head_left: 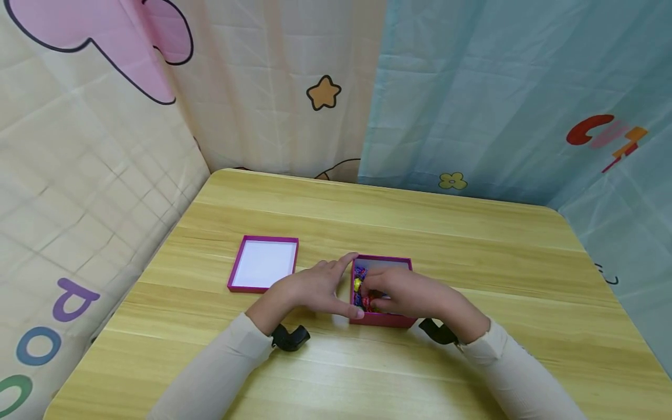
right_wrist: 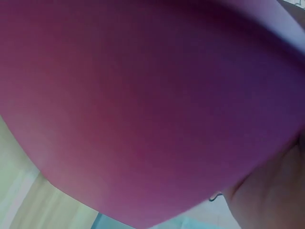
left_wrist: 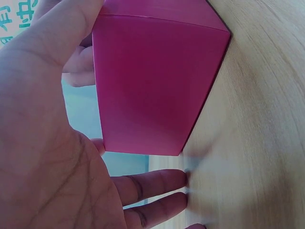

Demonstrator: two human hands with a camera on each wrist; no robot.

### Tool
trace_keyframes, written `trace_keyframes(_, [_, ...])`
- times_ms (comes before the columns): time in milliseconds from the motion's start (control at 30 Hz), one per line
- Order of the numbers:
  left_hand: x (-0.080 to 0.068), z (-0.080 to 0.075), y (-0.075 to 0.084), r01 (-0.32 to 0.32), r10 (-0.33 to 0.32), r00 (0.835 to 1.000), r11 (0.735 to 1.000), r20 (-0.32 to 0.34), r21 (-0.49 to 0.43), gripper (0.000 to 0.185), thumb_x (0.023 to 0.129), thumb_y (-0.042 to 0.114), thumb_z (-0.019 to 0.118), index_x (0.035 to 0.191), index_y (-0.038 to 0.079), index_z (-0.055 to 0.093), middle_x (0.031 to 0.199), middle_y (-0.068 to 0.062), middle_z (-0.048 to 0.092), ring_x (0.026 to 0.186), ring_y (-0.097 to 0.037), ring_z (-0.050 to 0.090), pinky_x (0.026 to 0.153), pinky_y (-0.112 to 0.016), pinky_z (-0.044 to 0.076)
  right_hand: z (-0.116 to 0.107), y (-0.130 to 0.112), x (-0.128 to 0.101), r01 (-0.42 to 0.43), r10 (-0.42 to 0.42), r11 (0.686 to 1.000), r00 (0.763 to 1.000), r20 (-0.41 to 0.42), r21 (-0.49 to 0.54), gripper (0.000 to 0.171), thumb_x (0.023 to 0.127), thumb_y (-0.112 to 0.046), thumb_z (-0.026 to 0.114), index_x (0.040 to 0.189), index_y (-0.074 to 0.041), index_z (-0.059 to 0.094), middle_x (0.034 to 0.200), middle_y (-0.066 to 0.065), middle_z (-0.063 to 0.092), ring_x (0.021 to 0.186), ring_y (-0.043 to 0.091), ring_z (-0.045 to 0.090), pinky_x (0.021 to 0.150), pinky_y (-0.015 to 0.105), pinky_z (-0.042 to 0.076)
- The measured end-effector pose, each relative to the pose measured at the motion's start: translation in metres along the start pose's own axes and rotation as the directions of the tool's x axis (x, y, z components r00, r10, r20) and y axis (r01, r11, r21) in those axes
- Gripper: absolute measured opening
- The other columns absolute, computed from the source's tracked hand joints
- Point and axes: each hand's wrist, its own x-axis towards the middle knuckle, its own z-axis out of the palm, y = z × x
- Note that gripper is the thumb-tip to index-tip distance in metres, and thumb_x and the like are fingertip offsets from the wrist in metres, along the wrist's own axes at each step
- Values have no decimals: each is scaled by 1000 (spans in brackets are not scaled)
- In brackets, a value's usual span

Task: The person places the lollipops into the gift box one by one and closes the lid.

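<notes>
In the head view, a magenta box (head_left: pixel 381 318) sits at the centre of the wooden table (head_left: pixel 472 245), slightly below the middle of the frame. The left hand (head_left: pixel 315 289) lies against the box's left wall, fingers straight, forefinger reaching to the far corner and thumb along the near corner. The right hand (head_left: pixel 415 294) covers the right half of the box, its fingers dipped among the coloured wrapped pieces (head_left: pixel 360 286) inside; whether it pinches one I cannot tell. The box lid (head_left: pixel 264 263) lies upturned to the left, apart from the box.

In the left wrist view, the box (left_wrist: pixel 152 90) fills the upper centre, the left hand's palm (left_wrist: pixel 43 157) spread wide beside it at the left, fingers (left_wrist: pixel 152 183) extended on the table (left_wrist: pixel 267 143).

In the right wrist view, the box wall (right_wrist: pixel 143 105) fills nearly the whole frame; a bit of the right hand (right_wrist: pixel 267 200) shows at lower right.
</notes>
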Motion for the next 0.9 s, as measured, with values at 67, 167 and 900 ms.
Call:
trace_keyframes(67, [0, 0, 0, -3, 3, 1000, 1000, -1, 0, 119, 72, 79, 66, 160, 28, 4, 158, -9, 32, 143, -31, 31, 108, -52, 36, 1, 1, 1, 1, -2, 1000, 1000, 4, 6, 5, 93, -14, 70, 98, -15, 68, 90, -12, 57, 84, 7, 53, 75, 23, 49])
trace_keyframes(167, [0, 0, -1, -3, 3, 1000, 1000, -4, 1, 119, 72, 79, 66, 160, 28, 4, 158, -10, 32, 143, -31, 31, 107, -52, 37, 2, 2, 2, -6, 6, 1000, 1000, 6, 24, 4, 93, -13, 70, 95, -16, 68, 88, -13, 57, 83, 6, 52, 74, 23, 49])
trace_keyframes(900, [0, 0, -1, -6, 6, 1000, 1000, 1, -6, 119, 72, 79, 66, 160, 28, 5, 158, -10, 31, 143, -31, 29, 108, -52, 35, 1, -2, -1, -44, 47, 998, 998, -43, 54, 6, 96, -12, 66, 98, -17, 69, 84, -15, 59, 78, 5, 54, 72, 24, 49])
